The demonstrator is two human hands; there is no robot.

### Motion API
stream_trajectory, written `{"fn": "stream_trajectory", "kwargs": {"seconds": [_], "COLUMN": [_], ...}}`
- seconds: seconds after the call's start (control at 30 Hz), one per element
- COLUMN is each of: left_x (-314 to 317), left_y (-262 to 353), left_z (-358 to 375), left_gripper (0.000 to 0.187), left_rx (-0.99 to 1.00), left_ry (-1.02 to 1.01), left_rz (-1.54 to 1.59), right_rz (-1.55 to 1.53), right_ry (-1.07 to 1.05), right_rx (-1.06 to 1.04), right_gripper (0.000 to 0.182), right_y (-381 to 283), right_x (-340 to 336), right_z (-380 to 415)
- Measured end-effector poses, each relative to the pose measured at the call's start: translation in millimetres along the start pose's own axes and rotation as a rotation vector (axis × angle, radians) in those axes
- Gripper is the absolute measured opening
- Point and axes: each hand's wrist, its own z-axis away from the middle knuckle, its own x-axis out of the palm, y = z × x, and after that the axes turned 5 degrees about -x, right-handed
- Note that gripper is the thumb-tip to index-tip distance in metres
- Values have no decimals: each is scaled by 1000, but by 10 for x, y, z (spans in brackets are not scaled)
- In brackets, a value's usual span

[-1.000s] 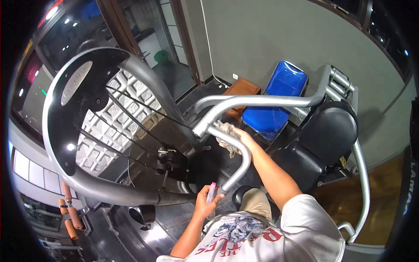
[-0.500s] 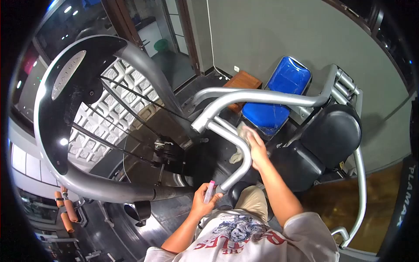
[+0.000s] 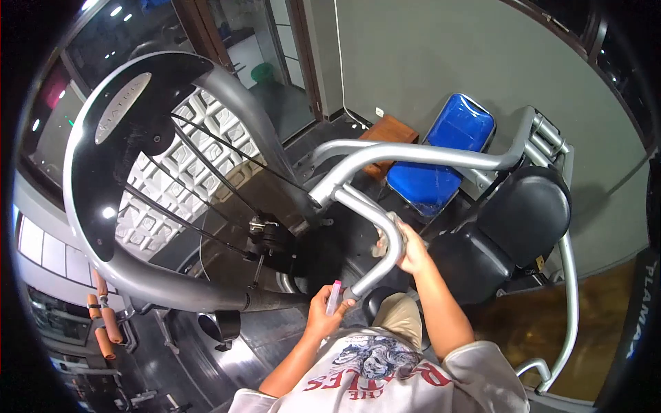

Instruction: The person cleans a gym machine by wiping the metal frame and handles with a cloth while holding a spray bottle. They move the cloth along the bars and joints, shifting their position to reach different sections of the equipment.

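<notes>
My right hand is closed around a bend of the silver machine bar, pressing a pale cloth against it. Part of the cloth is hidden behind the tube. Lower down, my left hand grips a slim, clear bottle with a pink cap, held upright. The left thumb rests at the dark end of the same bar. A black padded seat and backrest stand just right of my right hand.
The machine's tall frame with black cables and a weight stack rises at left. A blue folding chair and a brown wooden box stand by the grey wall. An orange-padded machine is at far left.
My right hand has slid slightly down the bend with the cloth and now wraps closer around the bar. My left hand keeps its hold on the bottle. The view has shifted slightly.
</notes>
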Motion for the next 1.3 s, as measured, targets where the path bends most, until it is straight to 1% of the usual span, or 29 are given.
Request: {"fn": "stream_trajectory", "kwargs": {"seconds": [0.07,0.13,0.17,0.2,0.27,0.3,0.37,0.4,0.47,0.5,0.53,0.6,0.67,0.73,0.77,0.8,0.83,0.87,0.93,1.0,1.03,1.07,1.1,1.13,1.17,1.2,1.23,1.27,1.3], "left_x": [-16,-51,-58,-68,-78,-75,-85,-88,-64,-56,-51,-52,-44,-51,-55,-55,-62,-78,-94,-85,-78,-95,-97,-89,-88,-97,-99,-96,-98], "left_y": [22,77,111,143,192,199,198,163,76,99,124,152,132,89,48,11,40,117,142,98,71,43,25,15,17,18,15,9,8], "left_z": [-2,-13,-18,-16,-18,-20,-3,-1,-9,9,17,48,58,18,-12,-3,18,32,52,39,31,28,16,9,3,-2,-2,0,-3], "left_gripper": [38,38,39,39,39,39,39,39,39,39,39,39,39,38,38,38,38,39,40,42,42,42,41,41,41,40,40,39,38], "left_rx": [-6,3,14,-15,-69,-49,-9,-28,-67,24,45,81,70,56,45,28,46,63,105,154,187,175,166,158,168,176,184,204,227], "left_ry": [-18,-39,-46,-58,-82,-80,-66,-63,-60,-33,-25,-8,-7,-19,-32,-45,-40,-36,-18,9,21,13,5,-2,-5,-10,-16,-16,-18], "left_rz": [-23,-75,-90,-90,-89,-98,-115,-104,-83,-101,-109,-128,-116,-91,-72,-51,-67,-87,-113,-128,-125,-132,-135,-135,-129,-123,-117,-119,-124], "right_rz": [-50,6,-73,-152,-129,-189,-142,-121,49,9,-32,88,138,15,-30,-21,-62,-137,-141,-196,-204,-208,-148,-231,-247,-96,4,145,357], "right_ry": [149,39,38,42,235,238,275,292,398,394,392,406,487,405,364,440,295,181,433,488,513,461,404,536,486,435,581,495,466], "right_rx": [-108,-149,-88,-27,-58,-83,-210,-272,-460,-468,-476,-461,-419,-301,-282,-300,-348,-331,-201,-206,-174,-214,-235,-312,-473,-602,-607,-681,-758], "right_gripper": [40,41,41,41,38,35,35,34,37,35,34,34,39,44,47,44,38,34,35,36,36,35,35,36,37,35,34,28,26], "right_y": [170,342,510,678,850,860,779,696,411,208,55,16,105,409,517,698,1024,1341,1395,1299,1106,977,776,510,290,198,-28,-50,18], "right_x": [-9,-56,-95,-133,177,193,45,9,114,173,225,292,449,198,352,448,325,224,505,439,517,424,294,503,548,275,619,472,361], "right_z": [283,562,683,802,982,976,787,672,420,299,213,78,138,187,348,417,452,491,691,596,614,574,546,525,455,310,384,314,207]}}
